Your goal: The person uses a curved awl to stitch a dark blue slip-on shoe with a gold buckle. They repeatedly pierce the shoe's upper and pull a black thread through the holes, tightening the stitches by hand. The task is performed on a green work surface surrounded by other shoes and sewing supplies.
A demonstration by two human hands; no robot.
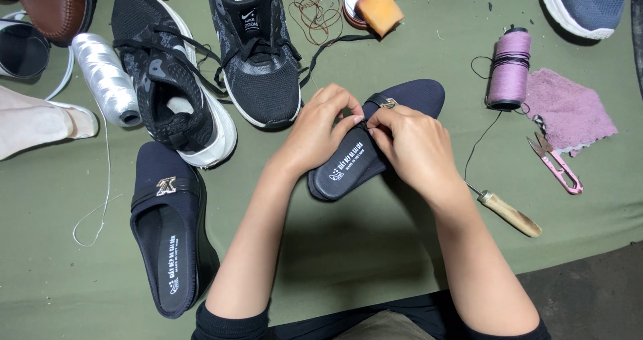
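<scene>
I pinch the strap edge of the dark slip-on shoe (375,146) between both hands: my left hand (321,129) and my right hand (412,146) meet fingertip to fingertip above its insole. I judge the stitching is mid-way; no thread shows. Its mate (167,236) waits left, an awl (509,213) and snips (556,166) right; cloth toward me lies free.

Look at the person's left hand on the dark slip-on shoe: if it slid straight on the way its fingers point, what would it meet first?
The left hand points right, so it would likely meet the right hand first; their fingertips almost touch above the slip-on shoe.
</scene>
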